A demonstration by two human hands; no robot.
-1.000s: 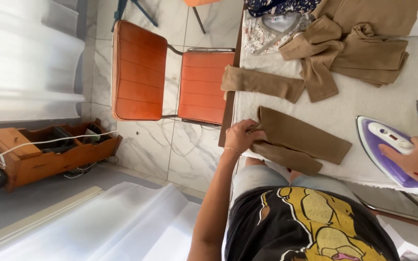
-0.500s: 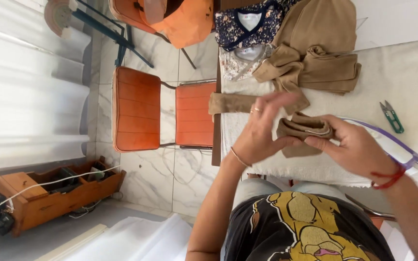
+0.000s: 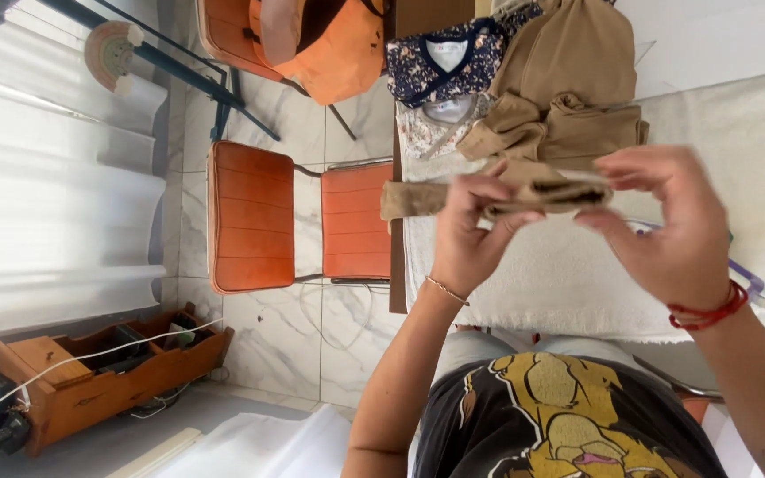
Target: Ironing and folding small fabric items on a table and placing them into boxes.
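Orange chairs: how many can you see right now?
2. One chair stands empty beside the table edge; the second chair is at the top, with an orange bag on it. More may be out of frame.

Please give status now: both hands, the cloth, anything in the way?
Left hand and right hand pinch folded tan cloth above white pad. Nothing between them.
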